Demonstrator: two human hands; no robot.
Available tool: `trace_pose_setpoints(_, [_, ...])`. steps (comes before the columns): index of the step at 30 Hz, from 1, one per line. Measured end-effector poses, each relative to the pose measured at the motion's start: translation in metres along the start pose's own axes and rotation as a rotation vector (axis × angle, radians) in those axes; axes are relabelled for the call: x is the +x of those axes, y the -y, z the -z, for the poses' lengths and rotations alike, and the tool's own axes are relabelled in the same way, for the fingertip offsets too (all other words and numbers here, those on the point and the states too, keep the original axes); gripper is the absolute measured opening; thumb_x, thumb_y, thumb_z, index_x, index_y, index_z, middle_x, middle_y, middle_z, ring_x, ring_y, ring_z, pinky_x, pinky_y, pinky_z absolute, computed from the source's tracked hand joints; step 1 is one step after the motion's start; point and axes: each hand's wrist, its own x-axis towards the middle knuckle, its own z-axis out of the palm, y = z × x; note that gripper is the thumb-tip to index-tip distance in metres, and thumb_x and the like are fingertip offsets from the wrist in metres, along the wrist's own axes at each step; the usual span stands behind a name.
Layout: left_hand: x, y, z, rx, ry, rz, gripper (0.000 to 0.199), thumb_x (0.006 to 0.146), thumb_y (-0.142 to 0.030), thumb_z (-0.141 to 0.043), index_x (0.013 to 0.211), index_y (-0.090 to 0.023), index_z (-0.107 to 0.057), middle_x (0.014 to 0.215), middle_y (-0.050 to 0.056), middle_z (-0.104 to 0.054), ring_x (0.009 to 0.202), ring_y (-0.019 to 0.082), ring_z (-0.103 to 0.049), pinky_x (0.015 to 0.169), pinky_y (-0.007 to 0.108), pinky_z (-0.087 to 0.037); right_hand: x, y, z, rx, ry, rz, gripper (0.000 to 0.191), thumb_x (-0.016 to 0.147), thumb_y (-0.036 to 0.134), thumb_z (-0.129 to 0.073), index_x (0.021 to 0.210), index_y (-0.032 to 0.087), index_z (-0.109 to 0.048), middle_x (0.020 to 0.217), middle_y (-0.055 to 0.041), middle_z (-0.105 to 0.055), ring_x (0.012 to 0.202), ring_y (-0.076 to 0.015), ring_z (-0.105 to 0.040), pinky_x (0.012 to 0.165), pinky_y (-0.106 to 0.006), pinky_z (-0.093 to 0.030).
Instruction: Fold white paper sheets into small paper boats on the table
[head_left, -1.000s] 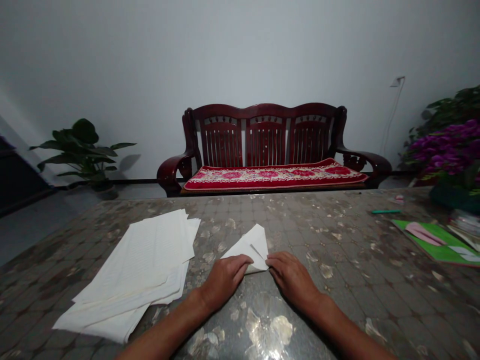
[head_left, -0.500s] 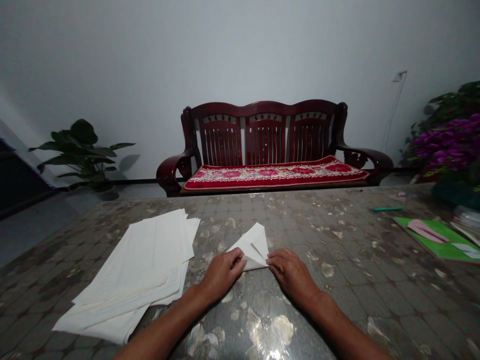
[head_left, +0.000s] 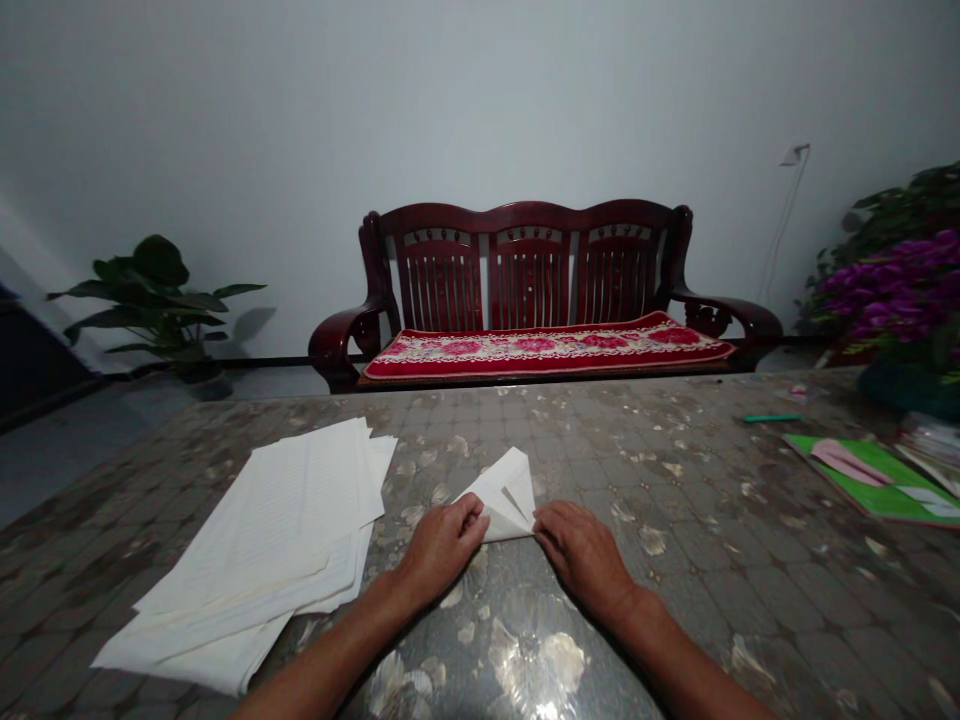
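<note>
The patterned tabletop (head_left: 697,600) bears a loose stack of white papers (head_left: 255,530), a folded white paper (head_left: 508,490), a green pen (head_left: 772,418) and a bright green sheet (head_left: 892,492).

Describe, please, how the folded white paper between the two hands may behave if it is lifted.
The folded paper is probably very light, as it looks small and thin. Its overlapping layers likely make it stiffer than a single sheet. The narrow gap between folds suggests it could spring open slightly.

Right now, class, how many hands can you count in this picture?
2: the left hand at the left of the folded paper, the right hand at its lower right corner.
</note>
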Motion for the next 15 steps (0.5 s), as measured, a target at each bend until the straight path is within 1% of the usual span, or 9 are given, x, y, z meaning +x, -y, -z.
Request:
trace_pose_setpoints(5, [0.004,-0.002,0.001,-0.003,0.011,0.042,0.022,0.089,-0.034,-0.046,0.073,-0.020,-0.052,0.065,-0.003,-0.057,0.064,0.016,-0.055,0.060,0.025,-0.029,0.002,0.004,0.000,-0.045,-0.005,0.000,0.021,0.099,0.020,-0.046,0.094,0.020,-0.066,0.095,-0.0071,-0.068,0.090,-0.0218,-0.061,0.082,-0.032,-0.046])
trace_pose_setpoints(8, [0.007,-0.002,0.001,0.036,0.013,0.079,0.019,0.088,-0.031,-0.048,0.073,-0.020,-0.052,0.066,-0.003,-0.057,0.065,0.016,-0.055,0.059,0.025,-0.027,0.002,0.004,0.000,-0.032,-0.001,-0.015,0.021,0.100,0.020,-0.045,0.093,0.019,-0.065,0.095,-0.0073,-0.067,0.091,-0.0220,-0.060,0.082,-0.032,-0.046])
trace_pose_setpoints(15, [0.019,-0.004,-0.001,0.114,0.035,0.161,0.015,0.086,-0.025,-0.052,0.074,-0.019,-0.056,0.068,-0.003,-0.060,0.065,0.014,-0.055,0.058,0.025,-0.025,0.002,0.008,0.001,0.034,-0.059,-0.062,0.013,0.095,0.018,-0.049,0.091,0.019,-0.061,0.100,-0.0072,-0.064,0.096,-0.0221,-0.055,0.086,-0.033,-0.042])
